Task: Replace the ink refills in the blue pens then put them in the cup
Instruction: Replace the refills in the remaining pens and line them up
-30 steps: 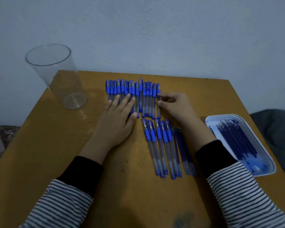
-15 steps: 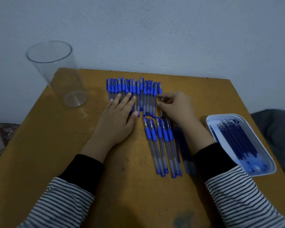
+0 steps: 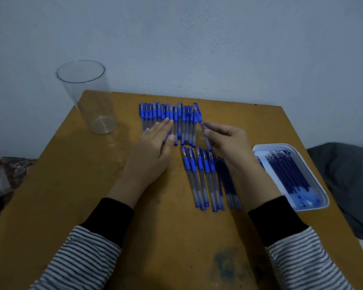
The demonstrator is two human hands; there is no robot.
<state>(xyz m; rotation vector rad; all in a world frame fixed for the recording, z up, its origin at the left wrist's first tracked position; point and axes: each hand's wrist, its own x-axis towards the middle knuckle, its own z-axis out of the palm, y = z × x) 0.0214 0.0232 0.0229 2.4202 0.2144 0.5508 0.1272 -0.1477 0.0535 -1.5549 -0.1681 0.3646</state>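
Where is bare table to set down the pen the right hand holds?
Free: table's left side, between cup and left hand, and the near strip between the sleeves. Crowded: back pen row, front pens, loose refills and tray around the right hand and its pen.

There is one camera view. It sits up high on the person's head and looks forward and down. It is close to the table [image 3: 61, 195], which fills the lower half of the frame. The left sleeve [image 3: 82, 258] and right sleeve [image 3: 306, 260] come in from the bottom corners. The left hand [image 3: 151, 151], and the right hand [image 3: 231, 143] holding a pen [image 3: 199, 116], sit near the middle. The wall [image 3: 197, 49] fills the top half. The cup [image 3: 88, 97] at the upper left looks tilted.
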